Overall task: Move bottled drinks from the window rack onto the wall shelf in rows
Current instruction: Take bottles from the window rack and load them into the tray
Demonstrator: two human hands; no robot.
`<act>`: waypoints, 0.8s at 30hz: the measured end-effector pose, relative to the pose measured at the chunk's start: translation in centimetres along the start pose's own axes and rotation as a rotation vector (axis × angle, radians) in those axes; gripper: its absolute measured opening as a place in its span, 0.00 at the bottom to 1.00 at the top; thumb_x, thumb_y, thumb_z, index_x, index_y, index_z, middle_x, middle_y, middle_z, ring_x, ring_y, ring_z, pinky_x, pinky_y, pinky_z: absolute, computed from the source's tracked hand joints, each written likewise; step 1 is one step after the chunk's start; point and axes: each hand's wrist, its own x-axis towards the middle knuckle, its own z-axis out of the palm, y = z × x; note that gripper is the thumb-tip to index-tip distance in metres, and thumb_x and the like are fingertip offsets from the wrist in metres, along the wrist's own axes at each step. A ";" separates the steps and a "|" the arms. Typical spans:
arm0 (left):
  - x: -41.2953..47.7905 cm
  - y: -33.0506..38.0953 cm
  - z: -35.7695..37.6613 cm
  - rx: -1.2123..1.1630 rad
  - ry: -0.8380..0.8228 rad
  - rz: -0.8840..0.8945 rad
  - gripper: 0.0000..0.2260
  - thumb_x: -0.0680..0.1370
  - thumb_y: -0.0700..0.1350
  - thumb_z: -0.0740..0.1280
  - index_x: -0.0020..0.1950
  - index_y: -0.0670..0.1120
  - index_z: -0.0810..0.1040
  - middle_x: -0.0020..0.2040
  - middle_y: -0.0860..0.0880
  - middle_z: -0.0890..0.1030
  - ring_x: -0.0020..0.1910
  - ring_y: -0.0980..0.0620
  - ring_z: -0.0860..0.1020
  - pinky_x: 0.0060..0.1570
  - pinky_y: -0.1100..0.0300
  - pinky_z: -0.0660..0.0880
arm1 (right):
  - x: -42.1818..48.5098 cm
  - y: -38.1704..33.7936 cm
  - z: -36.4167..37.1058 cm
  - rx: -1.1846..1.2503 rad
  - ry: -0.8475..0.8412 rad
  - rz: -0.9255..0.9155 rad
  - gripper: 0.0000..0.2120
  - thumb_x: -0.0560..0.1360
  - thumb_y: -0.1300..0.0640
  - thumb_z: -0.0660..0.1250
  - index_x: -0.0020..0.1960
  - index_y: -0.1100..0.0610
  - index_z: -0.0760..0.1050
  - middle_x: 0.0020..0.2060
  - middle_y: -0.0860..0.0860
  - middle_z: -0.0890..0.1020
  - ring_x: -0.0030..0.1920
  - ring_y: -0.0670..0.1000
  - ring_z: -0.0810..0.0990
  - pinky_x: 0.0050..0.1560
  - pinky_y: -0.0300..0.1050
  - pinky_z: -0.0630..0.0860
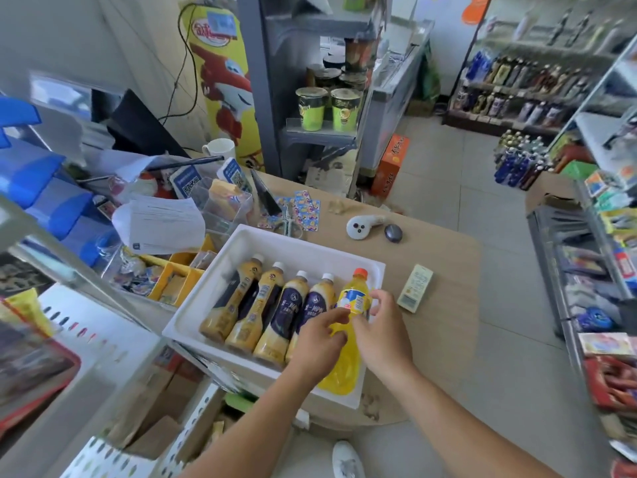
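Note:
A white foam tray [296, 248] sits on the wooden counter [441, 332]. Several tan bottles with dark labels and white caps [275, 305] lie side by side in it. At their right lies a yellow bottle with an orange cap [353, 301]. My left hand [320, 343] rests on the yellow bottle's body with curled fingers round it. My right hand [381, 331] pinches the same bottle at its label from the right side. The bottle's lower end shows below my hands.
A remote control [415, 288], a white handheld device [362, 225], a dark round object [393, 232] and scissors [287, 225] lie on the counter. Papers and boxes crowd the left. Shelves with bottled drinks [517, 88] stand at the far right across a tiled floor.

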 end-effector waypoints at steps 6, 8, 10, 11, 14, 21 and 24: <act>-0.9 1.3 -3.5 0.130 0.149 -0.011 0.18 0.77 0.37 0.61 0.62 0.50 0.81 0.53 0.52 0.83 0.49 0.52 0.81 0.50 0.55 0.79 | 1.0 -3.0 -1.2 -0.114 -0.081 -0.244 0.18 0.79 0.54 0.62 0.68 0.47 0.69 0.62 0.47 0.73 0.55 0.51 0.76 0.52 0.47 0.73; -1.0 2.0 -6.1 0.425 0.271 0.011 0.15 0.76 0.39 0.60 0.58 0.51 0.81 0.53 0.51 0.83 0.50 0.48 0.80 0.49 0.50 0.78 | 1.5 -4.7 -1.6 -0.210 -0.107 -0.353 0.20 0.80 0.53 0.60 0.71 0.46 0.68 0.65 0.47 0.73 0.62 0.52 0.73 0.57 0.48 0.72; -1.4 2.9 -8.9 0.679 0.403 0.016 0.16 0.76 0.41 0.60 0.61 0.52 0.79 0.59 0.51 0.80 0.55 0.45 0.77 0.54 0.49 0.75 | 2.1 -7.1 -1.8 -0.304 -0.104 -0.484 0.22 0.80 0.54 0.60 0.74 0.47 0.67 0.66 0.49 0.74 0.65 0.56 0.71 0.61 0.51 0.71; -1.7 3.6 -10.2 0.756 0.466 0.006 0.17 0.77 0.42 0.61 0.64 0.53 0.78 0.62 0.52 0.78 0.58 0.44 0.76 0.57 0.49 0.73 | 2.4 -8.4 -1.7 -0.348 -0.097 -0.558 0.23 0.80 0.54 0.60 0.74 0.47 0.66 0.66 0.50 0.75 0.64 0.57 0.71 0.60 0.52 0.71; -3.5 5.7 -14.2 0.838 0.658 -0.048 0.17 0.79 0.45 0.62 0.67 0.50 0.77 0.65 0.49 0.76 0.63 0.43 0.71 0.60 0.47 0.69 | 2.7 -13.1 -1.2 -0.436 -0.085 -0.771 0.23 0.80 0.54 0.59 0.75 0.48 0.66 0.67 0.50 0.74 0.63 0.58 0.72 0.59 0.53 0.70; -9.8 10.8 -20.7 0.878 0.997 -0.226 0.19 0.79 0.49 0.63 0.70 0.51 0.73 0.71 0.47 0.70 0.67 0.40 0.68 0.61 0.43 0.71 | -0.8 -23.2 1.2 -0.510 -0.086 -1.176 0.27 0.79 0.52 0.59 0.78 0.49 0.63 0.77 0.52 0.64 0.73 0.60 0.64 0.68 0.60 0.68; -13.2 11.8 -22.3 0.841 1.147 -0.275 0.19 0.78 0.50 0.64 0.69 0.52 0.74 0.71 0.48 0.71 0.66 0.40 0.70 0.61 0.45 0.71 | -3.8 -26.6 2.2 -0.476 -0.129 -1.329 0.26 0.80 0.51 0.58 0.78 0.50 0.63 0.78 0.53 0.62 0.76 0.60 0.61 0.70 0.59 0.65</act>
